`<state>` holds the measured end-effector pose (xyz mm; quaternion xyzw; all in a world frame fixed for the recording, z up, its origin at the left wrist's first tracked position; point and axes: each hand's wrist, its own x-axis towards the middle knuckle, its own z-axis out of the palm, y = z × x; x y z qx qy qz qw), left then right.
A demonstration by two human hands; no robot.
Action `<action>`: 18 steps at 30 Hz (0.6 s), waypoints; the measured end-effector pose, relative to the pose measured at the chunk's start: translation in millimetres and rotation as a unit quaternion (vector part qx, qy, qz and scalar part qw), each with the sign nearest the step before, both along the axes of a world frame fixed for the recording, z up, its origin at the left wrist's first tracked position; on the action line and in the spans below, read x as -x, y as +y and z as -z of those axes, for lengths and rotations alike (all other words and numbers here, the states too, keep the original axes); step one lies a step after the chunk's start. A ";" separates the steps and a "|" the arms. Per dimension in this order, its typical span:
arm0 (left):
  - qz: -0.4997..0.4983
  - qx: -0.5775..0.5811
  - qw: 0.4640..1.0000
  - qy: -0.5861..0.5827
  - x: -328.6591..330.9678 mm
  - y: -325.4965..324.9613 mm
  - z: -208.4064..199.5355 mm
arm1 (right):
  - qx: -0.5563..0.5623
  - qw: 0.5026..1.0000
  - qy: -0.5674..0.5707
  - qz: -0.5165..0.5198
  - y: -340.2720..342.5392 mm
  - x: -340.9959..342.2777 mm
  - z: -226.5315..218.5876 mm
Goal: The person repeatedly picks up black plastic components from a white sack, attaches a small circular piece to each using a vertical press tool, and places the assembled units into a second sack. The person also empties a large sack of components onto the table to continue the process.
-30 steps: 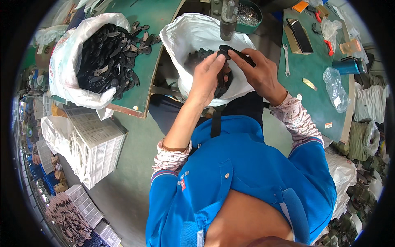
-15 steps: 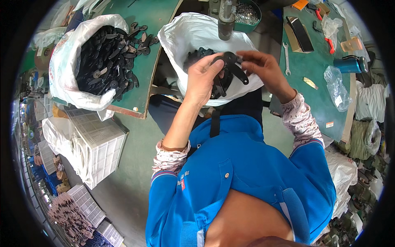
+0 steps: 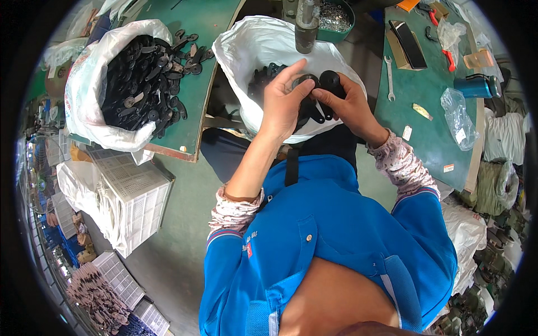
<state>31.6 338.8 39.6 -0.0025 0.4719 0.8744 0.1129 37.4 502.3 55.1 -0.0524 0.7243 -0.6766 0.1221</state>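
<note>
In the head view, my right hand (image 3: 354,109) had its thumb and fingers clamped on a round-headed black lever (image 3: 332,83), above the open white plastic sack (image 3: 234,47). My left thumb was touching another black piece (image 3: 308,77) beside it; whether those fingers gripped, I could not tell.

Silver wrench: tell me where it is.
In the head view, the silver wrench lies on the right green tabletop, near its left edge, at the lower left of the cardboard box, rightward of the right hand.
</note>
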 end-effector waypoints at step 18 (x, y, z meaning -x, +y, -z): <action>0.017 0.110 0.993 0.043 15.9 -2.0 -3.1 | -0.002 0.999 0.024 -0.026 12.3 26.7 -0.3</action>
